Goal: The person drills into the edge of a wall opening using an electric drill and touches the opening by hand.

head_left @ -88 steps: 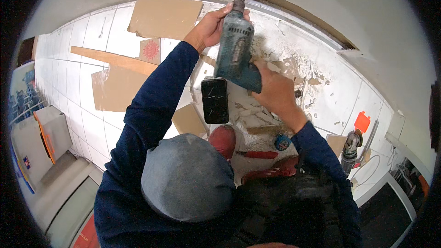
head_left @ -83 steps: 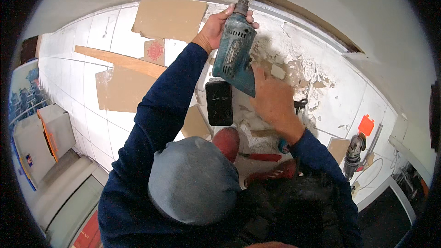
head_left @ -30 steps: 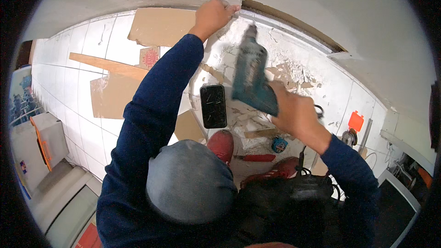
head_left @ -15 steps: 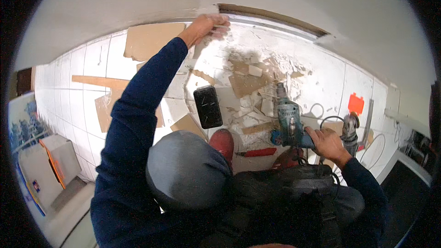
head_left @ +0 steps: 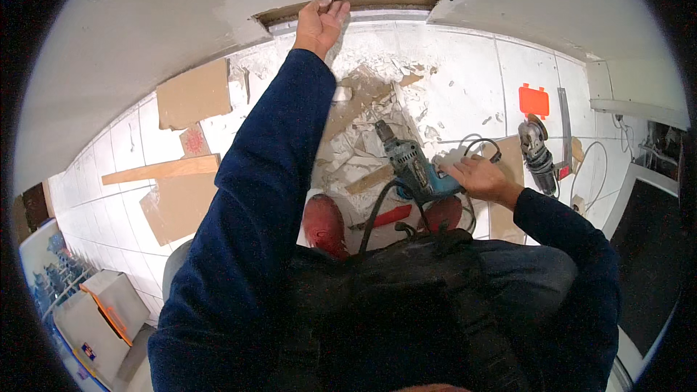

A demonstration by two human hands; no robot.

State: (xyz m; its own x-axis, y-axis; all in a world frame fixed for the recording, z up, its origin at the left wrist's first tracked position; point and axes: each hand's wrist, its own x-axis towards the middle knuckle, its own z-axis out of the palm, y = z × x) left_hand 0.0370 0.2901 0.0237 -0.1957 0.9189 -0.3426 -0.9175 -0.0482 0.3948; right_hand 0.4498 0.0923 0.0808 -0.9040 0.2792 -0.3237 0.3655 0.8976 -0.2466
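Note:
My left hand (head_left: 321, 27) reaches up to a long narrow slot (head_left: 385, 1) cut low in the wall. Its fingers are apart, with the tips at the slot's edge and nothing visible held. My right hand (head_left: 479, 178) grips the rear handle of a blue-green power drill (head_left: 412, 163). The drill's chuck points away to the upper left, over broken plaster rubble (head_left: 356, 145) on the white tiles. A black cord loops beside the drill. Below it, a red-handled tool (head_left: 388, 216) lies between my red shoes (head_left: 324, 225), its kind partly hidden.
To the right lie an angle grinder (head_left: 537, 154), an orange-red plastic case (head_left: 534, 101) and a metal straightedge (head_left: 565, 127). Plasterboard pieces (head_left: 194, 94) and a wooden strip (head_left: 160, 170) lie at left. A light-coloured box (head_left: 109, 312) stands lower left.
My left hand has moved up to the slot's edge. My view has shifted right, and the drill is tilted more to the left in my right hand. My left arm now covers the black phone-like object's place.

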